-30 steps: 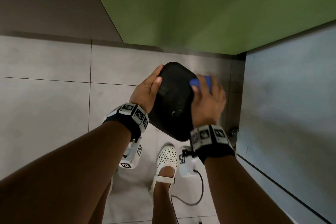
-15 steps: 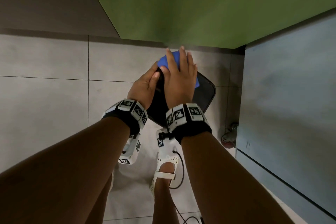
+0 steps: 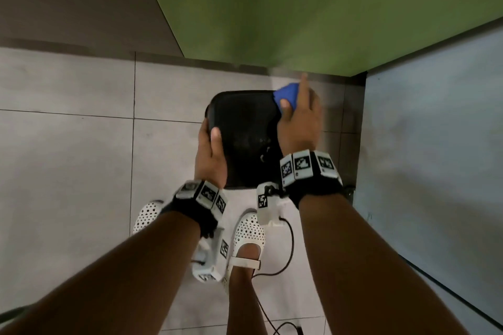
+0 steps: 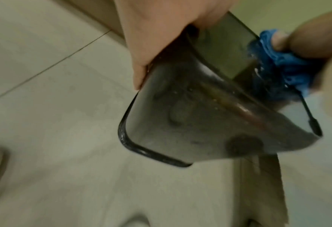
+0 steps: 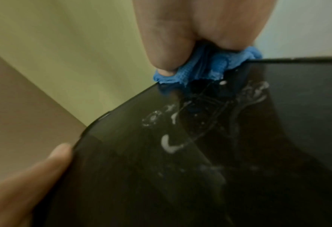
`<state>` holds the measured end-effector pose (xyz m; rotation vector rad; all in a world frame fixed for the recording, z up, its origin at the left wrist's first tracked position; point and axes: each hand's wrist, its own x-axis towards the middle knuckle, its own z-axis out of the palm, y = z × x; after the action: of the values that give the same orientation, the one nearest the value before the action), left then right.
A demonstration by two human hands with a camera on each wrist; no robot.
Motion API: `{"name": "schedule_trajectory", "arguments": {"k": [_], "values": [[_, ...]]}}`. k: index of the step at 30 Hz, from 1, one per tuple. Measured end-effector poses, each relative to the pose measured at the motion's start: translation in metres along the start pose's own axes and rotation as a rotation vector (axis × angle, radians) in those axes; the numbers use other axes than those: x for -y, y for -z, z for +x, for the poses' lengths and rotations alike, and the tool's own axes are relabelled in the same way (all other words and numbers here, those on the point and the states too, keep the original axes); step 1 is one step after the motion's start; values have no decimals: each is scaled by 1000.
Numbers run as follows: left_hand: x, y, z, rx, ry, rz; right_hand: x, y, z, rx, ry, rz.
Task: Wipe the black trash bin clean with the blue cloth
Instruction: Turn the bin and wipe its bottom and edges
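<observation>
The black trash bin [image 3: 242,133] is held above the tiled floor with a flat black face turned up at me. My left hand [image 3: 211,152] grips its near left edge, thumb lying on the upper face. My right hand [image 3: 298,117] holds the bunched blue cloth [image 3: 287,95] and presses it on the bin's far right corner. In the right wrist view the cloth [image 5: 206,67] sits under my fingers, with white wet streaks on the black surface [image 5: 180,153] below it. The left wrist view shows the bin [image 4: 190,115] from the side, smeared and wet, cloth [image 4: 281,61] at its right.
A green wall panel [image 3: 313,8] stands right behind the bin and a pale grey panel [image 3: 435,158] closes the right side. My feet in white perforated shoes [image 3: 249,231] stand on the grey tile floor [image 3: 68,158] just below the bin. A cable [image 3: 288,250] hangs from the right wrist.
My right hand has swept the blue cloth from the bin's far left corner to its far right corner. The bin has turned squarer to me, and my left hand has shifted along its left edge.
</observation>
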<state>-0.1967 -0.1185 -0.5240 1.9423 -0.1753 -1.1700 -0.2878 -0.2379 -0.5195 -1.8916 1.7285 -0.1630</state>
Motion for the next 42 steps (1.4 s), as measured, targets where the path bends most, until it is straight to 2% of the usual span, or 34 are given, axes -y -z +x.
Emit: {"name": "schedule_trajectory", "arguments": {"k": [2, 4, 6, 8, 9, 12, 14, 16, 20, 24, 27, 30, 32, 35, 39, 42], "values": [[10, -4, -23, -31, 71, -175, 8, -6, 12, 80, 202, -26], [15, -6, -36, -70, 135, -223, 10, -8, 20, 123, 328, -25], [13, 0, -28, -185, 96, -81, 5, -7, 24, 149, 368, -21], [-3, 8, -2, -230, -38, 205, 2, -5, 26, 171, 387, -19], [-16, 10, 14, -185, -130, 388, 2, -5, 26, 182, 389, -22], [-49, 3, 49, 99, -371, 875, 6, -5, 24, 186, 388, -21], [-52, -3, 64, 274, -384, 986, 7, -3, 24, 174, 386, -17], [-48, -2, 70, 360, -346, 948, 5, -1, 25, 194, 371, -20], [-48, 1, 69, 342, -320, 855, 6, -4, 21, 171, 357, -56], [-54, 0, 66, 361, -265, 829, -7, -4, 3, 57, 161, -16], [-55, 1, 65, 359, -241, 820, -34, 3, -31, -62, 52, -9], [-53, 1, 65, 362, -246, 801, -55, 9, -60, -80, -36, 58], [-52, 0, 66, 360, -252, 780, -53, 7, -61, -92, -72, 30], [-50, -1, 67, 373, -262, 750, -31, 0, -42, -110, -45, -64], [-49, 0, 69, 393, -297, 731, 16, -11, 10, 67, 79, -137], [-49, 1, 68, 376, -304, 718, 27, -16, 22, 77, 128, -147]]}}
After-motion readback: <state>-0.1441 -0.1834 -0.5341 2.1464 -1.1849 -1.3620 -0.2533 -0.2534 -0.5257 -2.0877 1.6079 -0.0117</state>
